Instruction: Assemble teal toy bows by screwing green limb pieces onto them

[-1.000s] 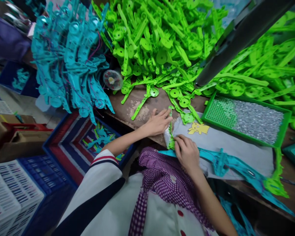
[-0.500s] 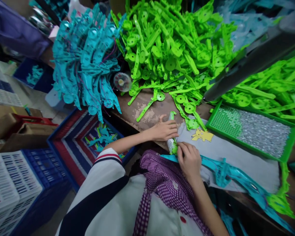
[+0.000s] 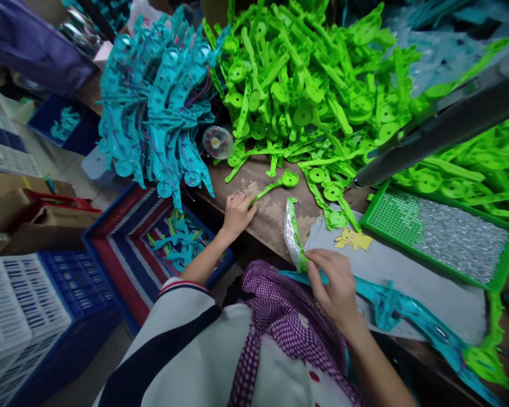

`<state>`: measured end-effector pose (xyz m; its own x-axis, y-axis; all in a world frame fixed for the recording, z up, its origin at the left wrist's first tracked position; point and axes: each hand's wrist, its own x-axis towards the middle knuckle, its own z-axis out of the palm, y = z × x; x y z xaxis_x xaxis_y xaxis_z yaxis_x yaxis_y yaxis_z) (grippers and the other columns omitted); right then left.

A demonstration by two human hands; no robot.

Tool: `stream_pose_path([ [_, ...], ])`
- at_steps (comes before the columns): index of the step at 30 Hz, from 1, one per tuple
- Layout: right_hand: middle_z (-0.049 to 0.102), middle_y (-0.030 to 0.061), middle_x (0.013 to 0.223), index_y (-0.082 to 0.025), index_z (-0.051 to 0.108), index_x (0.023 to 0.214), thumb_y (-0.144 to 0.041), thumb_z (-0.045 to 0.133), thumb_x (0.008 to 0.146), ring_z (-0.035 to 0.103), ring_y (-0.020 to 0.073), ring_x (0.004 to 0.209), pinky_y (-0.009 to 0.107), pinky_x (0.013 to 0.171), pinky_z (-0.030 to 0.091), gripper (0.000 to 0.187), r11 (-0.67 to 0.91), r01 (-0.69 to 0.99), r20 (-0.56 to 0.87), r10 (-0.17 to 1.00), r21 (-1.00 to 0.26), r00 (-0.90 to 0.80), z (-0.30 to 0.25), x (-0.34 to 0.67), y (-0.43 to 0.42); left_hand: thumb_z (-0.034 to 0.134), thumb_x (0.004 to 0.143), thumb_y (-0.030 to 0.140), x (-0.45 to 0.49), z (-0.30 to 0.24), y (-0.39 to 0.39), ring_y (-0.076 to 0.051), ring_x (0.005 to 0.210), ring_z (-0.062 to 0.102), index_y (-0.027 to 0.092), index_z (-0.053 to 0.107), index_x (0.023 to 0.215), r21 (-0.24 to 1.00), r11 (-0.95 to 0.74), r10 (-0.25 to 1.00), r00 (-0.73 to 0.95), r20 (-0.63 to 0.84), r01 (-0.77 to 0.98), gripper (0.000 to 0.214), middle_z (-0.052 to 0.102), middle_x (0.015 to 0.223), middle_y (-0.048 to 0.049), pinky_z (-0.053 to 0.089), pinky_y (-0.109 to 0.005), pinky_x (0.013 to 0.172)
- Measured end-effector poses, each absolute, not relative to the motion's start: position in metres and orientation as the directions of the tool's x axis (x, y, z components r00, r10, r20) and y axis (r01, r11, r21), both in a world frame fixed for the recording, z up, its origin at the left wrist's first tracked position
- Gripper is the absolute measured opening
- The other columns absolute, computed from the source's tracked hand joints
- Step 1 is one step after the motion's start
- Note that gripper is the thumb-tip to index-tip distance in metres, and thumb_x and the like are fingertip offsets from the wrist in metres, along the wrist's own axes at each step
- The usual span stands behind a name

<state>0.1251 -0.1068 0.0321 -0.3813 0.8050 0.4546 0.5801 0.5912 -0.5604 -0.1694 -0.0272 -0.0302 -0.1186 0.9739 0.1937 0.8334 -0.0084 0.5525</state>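
My left hand [image 3: 238, 216] is closed on the narrow end of a bright green plastic arm [image 3: 274, 186] with a round disc at its far end, just above the worn brown tabletop [image 3: 271, 212]. My right hand [image 3: 333, 277] pinches the lower end of a curved green plastic strip [image 3: 296, 234], which has a shiny clear or silvery piece along its side. Beside the right hand, a long turquoise plastic part [image 3: 385, 302] lies across a grey cloth [image 3: 432, 294] with a yellow cartoon figure.
A large heap of green plastic arms [image 3: 305, 85] covers the back, with stacked turquoise parts [image 3: 156, 113] to its left. A green tray [image 3: 375, 209] of small shiny pieces stands right, below a dark pole [image 3: 428, 118]. Lower left is a striped-lined bin [image 3: 119, 254] beside plastic crates [image 3: 21, 311].
My left hand has let go of the curved strip, moved left and taken hold of the loose green arm, which has shifted. My right hand still holds the strip.
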Motion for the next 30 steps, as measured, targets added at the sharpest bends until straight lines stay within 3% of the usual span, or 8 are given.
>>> stream_pose_path([
  [5, 0.071, 0.0105, 0.116, -0.025, 0.056, 0.137, -0.018, 0.059, 0.097, 0.067, 0.0238, 0.108, 0.040, 0.093, 0.049, 0.041, 0.606, 0.628, 0.454, 0.791, -0.488, -0.410, 0.035, 0.118, -0.103, 0.051, 0.100, 0.037, -0.170, 0.004, -0.082, -0.027, 0.098, 0.063, 0.033, 0.071, 0.113, 0.586, -0.102, 0.938, -0.120, 0.327, 0.804, 0.024, 0.074, 0.105, -0.0031, 0.042, -0.051, 0.091],
  [8, 0.066, 0.0138, 0.129, -0.028, 0.051, 0.145, -0.026, 0.065, 0.095, 0.061, 0.0306, 0.123, 0.048, 0.103, 0.044, 0.051, 0.613, 0.710, 0.476, 0.767, -0.347, -0.429, 0.042, 0.128, -0.103, 0.051, 0.101, 0.028, -0.160, 0.044, -0.105, -0.026, 0.100, 0.063, 0.036, 0.069, 0.118, 0.521, -0.240, 0.964, 0.135, 0.231, 0.819, 0.027, 0.075, 0.104, -0.0014, 0.035, -0.054, 0.100],
  [11, 0.070, 0.0107, 0.118, -0.031, 0.053, 0.142, -0.025, 0.062, 0.097, 0.067, 0.0268, 0.108, 0.043, 0.093, 0.047, 0.047, 0.658, 0.695, 0.429, 0.738, -0.289, -0.520, 0.043, 0.141, -0.100, 0.049, 0.101, 0.024, -0.140, 0.078, -0.093, -0.026, 0.111, 0.062, 0.038, 0.071, 0.114, 0.563, -0.349, 0.934, 0.325, 0.148, 0.749, 0.029, 0.074, 0.101, -0.0010, 0.026, -0.057, 0.111],
  [14, 0.070, 0.0060, 0.096, -0.029, 0.056, 0.138, -0.021, 0.056, 0.099, 0.067, 0.0196, 0.082, 0.034, 0.073, 0.050, 0.040, 0.582, 0.663, 0.393, 0.811, -0.470, -0.434, 0.037, 0.149, -0.107, 0.057, 0.099, 0.032, -0.115, 0.089, -0.053, -0.029, 0.130, 0.053, 0.033, 0.072, 0.111, 0.666, -0.331, 0.943, 0.268, 0.200, 0.668, 0.019, 0.069, 0.120, -0.0044, 0.026, -0.055, 0.116],
  [16, 0.070, 0.0051, 0.094, -0.027, 0.059, 0.132, -0.022, 0.052, 0.101, 0.067, 0.0182, 0.079, 0.031, 0.069, 0.052, 0.032, 0.439, 0.626, 0.332, 0.898, -0.644, -0.288, 0.033, 0.148, -0.116, 0.064, 0.095, 0.041, -0.099, 0.081, -0.023, -0.030, 0.132, 0.051, 0.029, 0.066, 0.124, 0.784, -0.293, 0.956, 0.184, 0.229, 0.547, 0.031, 0.062, 0.133, -0.0086, 0.036, -0.049, 0.113],
  [20, 0.073, 0.0048, 0.102, -0.025, 0.064, 0.120, -0.027, 0.050, 0.103, 0.071, 0.0173, 0.089, 0.027, 0.071, 0.056, 0.021, 0.230, 0.543, 0.209, 0.973, -0.808, -0.102, 0.032, 0.148, -0.130, 0.071, 0.090, 0.043, -0.077, 0.043, 0.016, -0.024, 0.101, 0.065, 0.018, 0.061, 0.125, 0.967, -0.131, 0.981, 0.167, 0.095, 0.218, 0.044, 0.067, 0.107, -0.0098, 0.053, -0.037, 0.091],
  [26, 0.073, 0.0091, 0.114, -0.023, 0.043, 0.155, -0.028, 0.067, 0.095, 0.073, 0.0205, 0.098, 0.031, 0.083, 0.060, 0.065, 0.563, 0.490, 0.249, 0.787, -0.666, -0.564, 0.036, 0.162, -0.141, 0.075, 0.086, 0.042, -0.080, 0.001, 0.008, -0.009, 0.066, 0.062, 0.019, 0.066, 0.115, 0.996, 0.089, 0.978, 0.186, -0.093, 0.030, 0.038, 0.066, 0.108, -0.0069, 0.055, -0.025, 0.062],
  [30, 0.076, 0.0085, 0.111, -0.022, 0.030, 0.162, -0.023, 0.071, 0.092, 0.074, 0.0201, 0.091, 0.030, 0.080, 0.061, 0.081, 0.675, 0.477, 0.323, 0.711, -0.563, -0.625, 0.038, 0.161, -0.144, 0.069, 0.091, 0.048, -0.082, 0.003, -0.004, -0.006, 0.059, 0.060, 0.026, 0.063, 0.125, 0.989, 0.129, 0.984, 0.130, -0.119, -0.073, 0.041, 0.064, 0.116, -0.0071, 0.052, -0.022, 0.054],
])
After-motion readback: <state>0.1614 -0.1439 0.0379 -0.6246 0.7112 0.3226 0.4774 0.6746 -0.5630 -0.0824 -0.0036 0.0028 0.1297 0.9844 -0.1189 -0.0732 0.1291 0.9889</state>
